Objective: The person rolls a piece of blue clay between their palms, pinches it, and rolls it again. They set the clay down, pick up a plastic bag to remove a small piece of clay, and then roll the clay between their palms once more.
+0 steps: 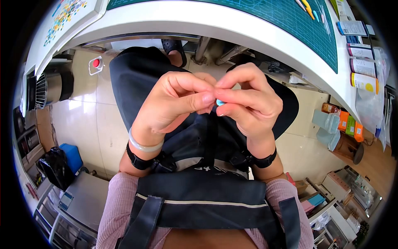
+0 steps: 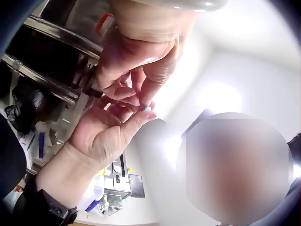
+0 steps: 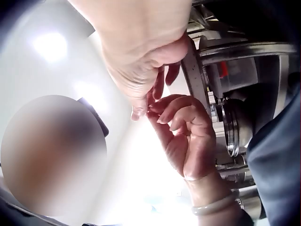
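Observation:
A small light-blue piece [image 1: 220,102] sits between the fingertips of both hands, held over the lap in the head view. The left hand [image 1: 176,99] pinches at its left side with thumb and forefinger. From the right, the right hand [image 1: 253,99] pinches it, thumb below and forefinger above. The fingertips of the two hands touch. In the left wrist view a bit of the blue piece [image 2: 147,108] shows between the fingertips. Fingers hide most of its shape; in the right wrist view it cannot be made out.
Beyond the hands runs the white table edge [image 1: 199,20] with a green cutting mat [image 1: 265,16] and colored tools [image 1: 309,9]. Bottles [image 1: 364,81] stand at the right. A sheet with colored dots [image 1: 66,18] lies at the left. The lap and dark apron [image 1: 199,203] are below.

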### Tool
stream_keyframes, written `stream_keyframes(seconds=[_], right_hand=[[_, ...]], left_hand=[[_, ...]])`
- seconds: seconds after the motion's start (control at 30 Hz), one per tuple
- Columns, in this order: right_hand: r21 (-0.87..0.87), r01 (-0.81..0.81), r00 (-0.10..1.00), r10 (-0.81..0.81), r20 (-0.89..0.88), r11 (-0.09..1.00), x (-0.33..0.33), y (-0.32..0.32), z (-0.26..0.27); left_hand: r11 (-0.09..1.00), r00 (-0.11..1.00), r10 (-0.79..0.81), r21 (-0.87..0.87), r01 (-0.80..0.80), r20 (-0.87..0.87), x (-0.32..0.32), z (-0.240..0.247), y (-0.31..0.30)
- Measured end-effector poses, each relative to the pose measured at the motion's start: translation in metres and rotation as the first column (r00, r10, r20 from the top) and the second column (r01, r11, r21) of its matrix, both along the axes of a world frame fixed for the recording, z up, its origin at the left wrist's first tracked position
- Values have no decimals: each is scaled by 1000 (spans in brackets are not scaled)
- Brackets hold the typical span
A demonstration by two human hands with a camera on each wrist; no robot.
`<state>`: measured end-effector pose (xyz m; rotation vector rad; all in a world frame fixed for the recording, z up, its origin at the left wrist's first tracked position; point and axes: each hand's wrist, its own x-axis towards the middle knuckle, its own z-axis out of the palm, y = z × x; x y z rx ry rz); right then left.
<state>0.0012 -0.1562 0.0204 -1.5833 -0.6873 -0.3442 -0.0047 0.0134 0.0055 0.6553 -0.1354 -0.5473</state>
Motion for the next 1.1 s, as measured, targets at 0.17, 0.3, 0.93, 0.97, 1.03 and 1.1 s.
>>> stream_keyframes(seconds=[0.17,0.3,0.93,0.97,1.03,1.1], right_hand=[[-53,107,991,-102,90,993,-4,-1,0],[17,82,995,-83,59,996,-6,4,1],[-88,20,993,-10,114,996,-7,6,8],[-5,17,1000,-17,16,1000,-11,9,9],[78,22,996,-15,-83,997,-10,8,8],[-85,-42,989,54,136,995,-2,1,4]], left_hand=[[998,998,-29,-57,26,-62,-2,8,-1],[999,1000,-9,-52,10,21,-2,6,-4],[995,996,61,-81,-56,60,-4,7,-9],[995,996,61,-81,-56,61,-4,8,-9],[997,992,69,-51,-64,101,-4,9,-10],[996,987,88,-45,-83,136,-2,6,-9]])
